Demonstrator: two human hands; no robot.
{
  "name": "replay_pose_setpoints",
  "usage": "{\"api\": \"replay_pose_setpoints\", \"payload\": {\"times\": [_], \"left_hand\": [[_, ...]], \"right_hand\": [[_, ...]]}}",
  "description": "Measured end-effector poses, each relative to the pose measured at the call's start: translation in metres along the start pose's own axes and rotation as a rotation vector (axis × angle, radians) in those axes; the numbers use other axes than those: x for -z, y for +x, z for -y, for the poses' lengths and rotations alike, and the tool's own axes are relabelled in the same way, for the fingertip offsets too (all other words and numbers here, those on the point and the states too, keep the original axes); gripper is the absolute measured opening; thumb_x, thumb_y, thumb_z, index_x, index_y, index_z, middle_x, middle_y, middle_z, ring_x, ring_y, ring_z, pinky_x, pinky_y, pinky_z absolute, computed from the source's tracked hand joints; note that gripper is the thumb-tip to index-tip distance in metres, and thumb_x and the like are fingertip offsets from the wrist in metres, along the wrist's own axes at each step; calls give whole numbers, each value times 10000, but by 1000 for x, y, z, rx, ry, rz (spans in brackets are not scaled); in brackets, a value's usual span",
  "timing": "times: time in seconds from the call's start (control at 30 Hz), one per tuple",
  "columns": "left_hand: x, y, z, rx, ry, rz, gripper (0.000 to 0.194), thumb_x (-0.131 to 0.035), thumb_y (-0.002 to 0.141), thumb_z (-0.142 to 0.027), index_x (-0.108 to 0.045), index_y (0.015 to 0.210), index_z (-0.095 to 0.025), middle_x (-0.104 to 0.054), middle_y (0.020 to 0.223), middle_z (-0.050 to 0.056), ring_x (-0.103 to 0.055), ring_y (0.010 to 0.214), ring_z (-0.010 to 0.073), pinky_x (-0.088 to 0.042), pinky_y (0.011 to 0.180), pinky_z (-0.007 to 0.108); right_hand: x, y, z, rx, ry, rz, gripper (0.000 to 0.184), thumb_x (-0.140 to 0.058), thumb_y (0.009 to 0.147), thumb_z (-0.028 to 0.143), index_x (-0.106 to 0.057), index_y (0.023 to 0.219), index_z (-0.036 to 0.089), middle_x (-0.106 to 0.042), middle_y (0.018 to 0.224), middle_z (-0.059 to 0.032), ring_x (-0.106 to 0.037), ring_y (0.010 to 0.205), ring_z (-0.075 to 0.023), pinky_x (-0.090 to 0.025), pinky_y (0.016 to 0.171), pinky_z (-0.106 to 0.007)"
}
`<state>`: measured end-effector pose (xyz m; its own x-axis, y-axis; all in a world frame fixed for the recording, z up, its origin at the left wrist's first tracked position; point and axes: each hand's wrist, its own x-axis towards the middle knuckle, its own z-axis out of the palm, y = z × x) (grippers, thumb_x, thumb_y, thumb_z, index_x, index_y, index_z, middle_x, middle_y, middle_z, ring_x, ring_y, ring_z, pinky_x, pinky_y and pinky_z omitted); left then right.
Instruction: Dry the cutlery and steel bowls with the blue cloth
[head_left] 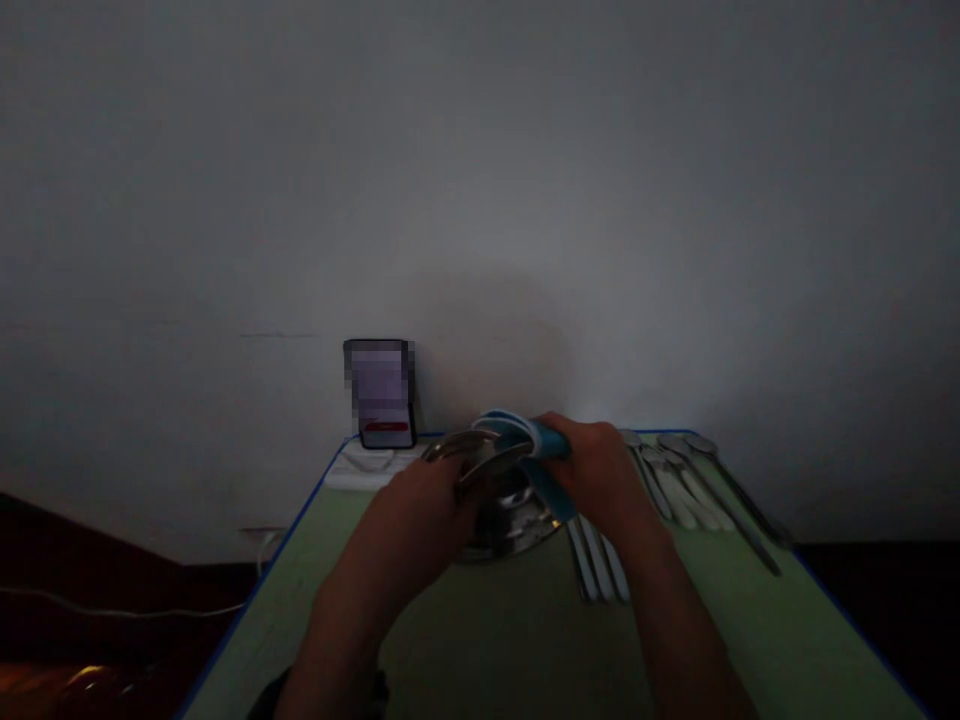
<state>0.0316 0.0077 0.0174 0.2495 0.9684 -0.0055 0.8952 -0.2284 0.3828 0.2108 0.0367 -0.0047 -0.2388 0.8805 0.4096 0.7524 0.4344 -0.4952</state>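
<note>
My left hand (431, 505) is closed on the rim of a shiny metal dish (493, 461), tilted above the table; whether it is a bowl or a plate I cannot tell. In my right hand (600, 465) is a folded blue cloth (553, 442), wrapped over the dish's right edge. A second round, shiny metal piece (506, 530) shows below them, partly covered by the hands and cloth. The fingertips of both hands are largely hidden in the dim light.
On the green table (480, 640) to the right lie several spoons (679, 480) and long-handled utensils (739, 490). White-handled cutlery (600, 570) lies by my right wrist. A phone (386, 395) stands at the back left by a folded white cloth (356, 468). The wall (480, 200) rises behind.
</note>
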Motion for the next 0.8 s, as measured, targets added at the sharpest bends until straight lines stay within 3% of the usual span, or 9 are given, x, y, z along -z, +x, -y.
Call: {"api": "replay_pose_setpoints", "payload": {"times": [0.17, 0.27, 0.4, 0.5, 0.63, 0.7, 0.8], "left_hand": [[4, -3, -2, -43, 63, -34, 347, -372, 824, -161, -571, 1108, -170, -695, 927, 106, -643, 782, 243, -434, 651, 319], [6, 2, 4, -67, -33, -98, 316, -360, 862, -233, -591, 1069, -174, -699, 888, 93, -644, 772, 240, -442, 659, 313], [-3, 13, 7, -50, -301, -264, 345, -366, 883, -382, -629, 887, -159, -699, 802, 67, -641, 729, 238, -470, 641, 310], [-19, 21, 2, -30, -517, -404, 350, -414, 872, -395, -609, 1009, -138, -694, 952, 84, -629, 894, 253, -491, 746, 329], [-36, 29, -7, 19, -779, -403, 415, -447, 860, -416, -551, 1151, -138, -667, 1072, 96, -631, 936, 247, -522, 715, 323], [-35, 28, -6, 23, -758, -356, 421, -456, 849, -444, -570, 1129, -151, -693, 992, 84, -656, 853, 239, -525, 658, 308], [-18, 22, 5, 61, -546, -191, 445, -443, 830, -519, -664, 889, -137, -699, 684, 62, -661, 632, 230, -490, 541, 282]], "right_hand": [[-7, -1, -5, -38, 103, -324, 153, -576, 695, 149, -682, 787, 212, -660, 590, 26, -571, 508, -113, -367, 527, -204], [-19, 1, -11, -182, 176, -518, 111, -632, 670, 238, -683, 748, 178, -637, 548, 24, -529, 474, -118, -375, 506, -218], [-36, 8, -11, -430, 464, -676, 310, -641, 675, 439, -682, 746, 141, -680, 655, -31, -602, 615, -181, -440, 558, -267], [-50, 11, -6, -557, 721, -651, 369, -637, 675, 470, -673, 823, 134, -702, 774, -66, -641, 734, -221, -485, 628, -313], [-65, 12, -1, -578, 897, -620, 456, -681, 647, 412, -613, 1014, 149, -685, 989, -92, -638, 893, -227, -493, 768, -348], [-66, 12, -5, -548, 907, -587, 513, -684, 645, 389, -572, 1090, 160, -661, 1063, -99, -629, 931, -222, -484, 800, -352], [-53, 11, -16, -474, 771, -445, 500, -681, 646, 353, -575, 1096, 161, -669, 1038, -96, -634, 897, -223, -485, 764, -341]]}}
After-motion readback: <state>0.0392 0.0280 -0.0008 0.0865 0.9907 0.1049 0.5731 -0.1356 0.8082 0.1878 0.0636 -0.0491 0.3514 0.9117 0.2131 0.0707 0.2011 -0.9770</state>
